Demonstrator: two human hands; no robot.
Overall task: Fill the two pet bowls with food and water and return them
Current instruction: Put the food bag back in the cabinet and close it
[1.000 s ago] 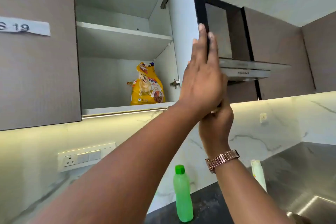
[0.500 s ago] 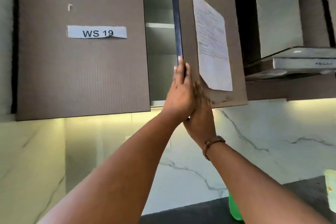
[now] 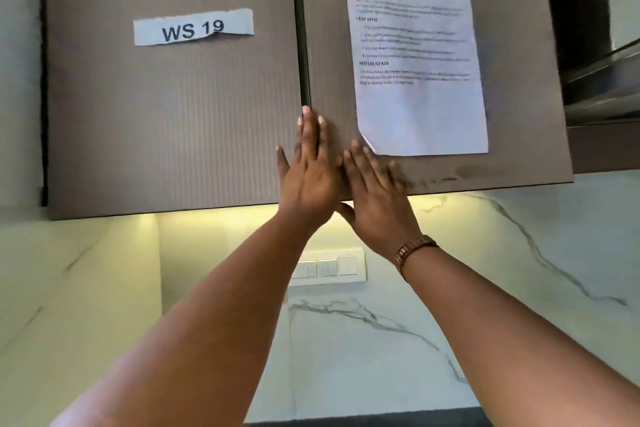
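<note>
both hands' straight fingers [image 3: 313, 130] press flat on the closed brown cabinet door [image 3: 512, 87].

Both arms reach up; left hand [image 3: 310, 168] and right hand [image 3: 375, 191] lie side by side, fingers straight, palms pressed flat

dark countertop [image 3: 363, 421] shows only as a bare strip at bottom.

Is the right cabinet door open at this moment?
No, the right cabinet door sits flush beside the left door, with the left hand and right hand pressed flat on it.
</note>
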